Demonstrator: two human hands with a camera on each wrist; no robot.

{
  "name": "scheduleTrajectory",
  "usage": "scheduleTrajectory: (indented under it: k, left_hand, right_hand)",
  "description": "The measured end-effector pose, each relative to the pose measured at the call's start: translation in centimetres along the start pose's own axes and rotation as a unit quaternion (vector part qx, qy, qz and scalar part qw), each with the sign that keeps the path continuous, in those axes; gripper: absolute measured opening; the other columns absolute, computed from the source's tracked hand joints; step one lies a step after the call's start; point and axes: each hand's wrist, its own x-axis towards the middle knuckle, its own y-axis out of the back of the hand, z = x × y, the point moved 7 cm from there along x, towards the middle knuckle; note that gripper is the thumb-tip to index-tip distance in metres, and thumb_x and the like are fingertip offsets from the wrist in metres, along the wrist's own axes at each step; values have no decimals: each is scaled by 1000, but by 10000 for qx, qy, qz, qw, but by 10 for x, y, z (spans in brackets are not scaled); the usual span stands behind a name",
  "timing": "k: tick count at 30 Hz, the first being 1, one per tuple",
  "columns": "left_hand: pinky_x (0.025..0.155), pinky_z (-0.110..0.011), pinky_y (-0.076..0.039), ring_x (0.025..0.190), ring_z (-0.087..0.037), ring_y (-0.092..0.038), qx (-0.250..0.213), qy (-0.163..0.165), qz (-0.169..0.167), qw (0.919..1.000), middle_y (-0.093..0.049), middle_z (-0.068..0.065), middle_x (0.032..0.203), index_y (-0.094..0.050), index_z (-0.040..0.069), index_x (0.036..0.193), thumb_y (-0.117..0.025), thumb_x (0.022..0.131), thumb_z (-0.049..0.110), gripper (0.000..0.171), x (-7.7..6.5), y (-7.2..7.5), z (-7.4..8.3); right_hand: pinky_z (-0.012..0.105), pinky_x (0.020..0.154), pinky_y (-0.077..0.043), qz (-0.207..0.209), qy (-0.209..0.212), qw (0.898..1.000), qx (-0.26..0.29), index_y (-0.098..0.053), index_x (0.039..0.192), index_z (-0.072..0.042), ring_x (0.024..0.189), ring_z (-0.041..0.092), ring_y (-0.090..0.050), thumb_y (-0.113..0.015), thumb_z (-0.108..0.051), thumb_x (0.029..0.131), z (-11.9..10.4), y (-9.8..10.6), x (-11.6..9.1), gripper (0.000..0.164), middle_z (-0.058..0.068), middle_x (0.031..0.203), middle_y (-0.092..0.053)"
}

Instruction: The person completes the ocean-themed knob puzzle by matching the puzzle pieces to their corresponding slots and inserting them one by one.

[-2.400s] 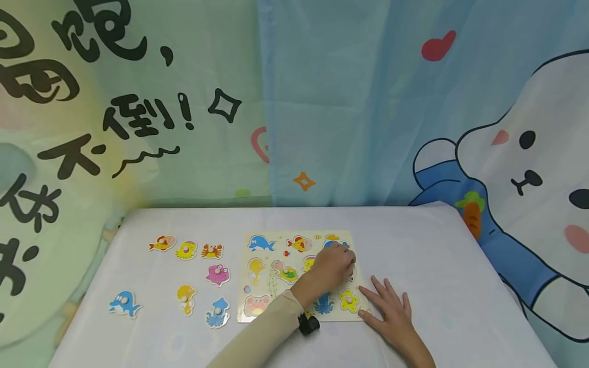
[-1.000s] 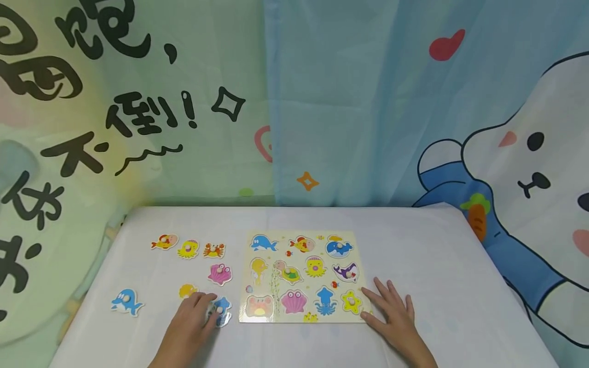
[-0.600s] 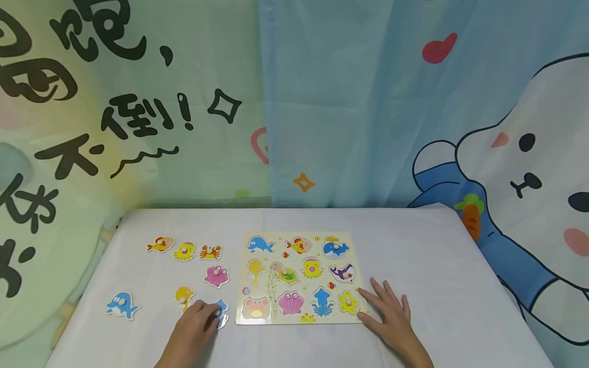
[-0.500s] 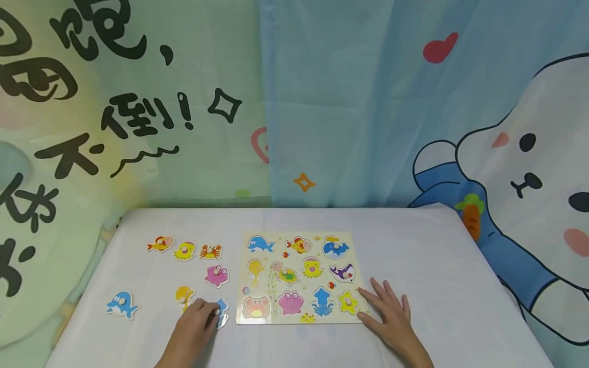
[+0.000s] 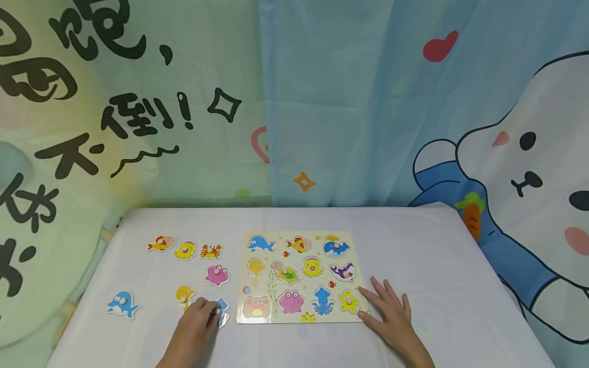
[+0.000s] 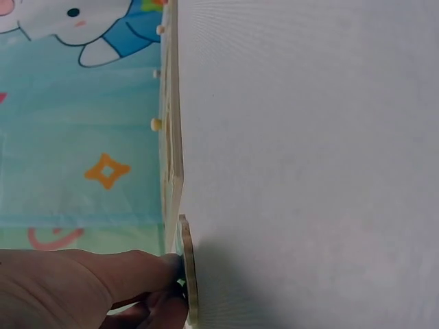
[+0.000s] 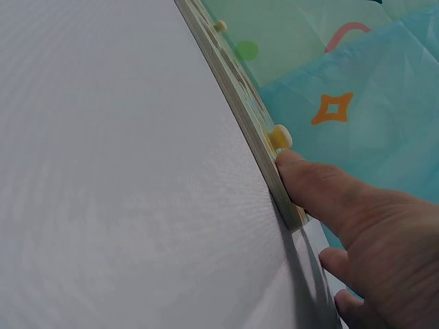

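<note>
Head view: left hand (image 5: pixel 193 326) pinches a blue piece (image 5: pixel 223 313), long axis seemingly near-to-far, just left of the board (image 5: pixel 307 286). Right hand (image 5: pixel 390 316), spread, touches the board's right edge.

Left hand (image 5: pixel 193 327) off board (image 5: pixel 279 241), at squid (image 5: pixel 223 308)

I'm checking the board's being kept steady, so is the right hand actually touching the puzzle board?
Touching. The right wrist view shows the right hand with its thumb against the puzzle board, near one corner.
</note>
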Motion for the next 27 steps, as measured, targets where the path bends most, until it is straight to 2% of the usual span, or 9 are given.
scheduleTrajectory:
  k: [8, 14, 17, 23, 25, 27]
  left_hand:
    - [76, -34, -50, 80, -12, -51, -100, -61, -51, 9999, -57, -1, 87, -70, 3, 102, -72, 85, 10, 19, 2, 0, -1]
    - [73, -30, -49, 78, -9, -47, -322, -254, 204, 9990, -56, 1, 85, -71, 5, 99, -72, 85, 10, 15, 1, 4, 13]
    - [70, -26, -48, 75, -7, -46, -374, -497, 234, 9978, -56, 3, 83, -71, 6, 95, -73, 83, 10, 12, 1, 0, 25]
    - [65, -21, -45, 74, -3, -43, -471, -1221, -100, 9914, -54, 6, 82, -70, 6, 94, -73, 83, 13, 13, 1, -16, 57]
    - [66, -21, -44, 74, -3, -42, -473, -1514, -105, 9873, -53, 6, 82, -70, 6, 94, -73, 83, 14, 13, 1, -19, 69]
    - [65, -20, -43, 73, -3, -42, -482, -1840, 56, 9817, -53, 6, 81, -70, 7, 92, -72, 83, 13, 11, 2, -20, 82]
  right_hand:
    - [75, 106, 1, -39, 10, 9999, 99, -60, 132, -17, 143, 51, -16, -72, -42, 81, 0, -1, 1, 57, 22, 153, -35]
    - [75, 106, 1, -108, -40, 9999, 18, -59, 133, -17, 143, 51, -15, -70, -44, 82, 2, 0, 0, 58, 21, 154, -34]
    - [75, 107, 2, -70, -42, 10000, 30, -59, 133, -18, 144, 50, -15, -70, -44, 82, 2, 2, 0, 58, 21, 154, -34]
    - [75, 107, 1, -81, -90, 9999, 59, -61, 131, -18, 144, 50, -15, -71, -43, 81, 1, 2, -2, 57, 21, 154, -35]
    - [75, 106, 1, -93, -76, 9999, 64, -60, 131, -17, 143, 50, -15, -71, -43, 82, 0, 1, -2, 57, 21, 153, -35]
    - [75, 106, 1, -66, -23, 9999, 72, -60, 131, -17, 143, 51, -16, -71, -42, 82, 0, 2, -2, 57, 22, 153, -35]
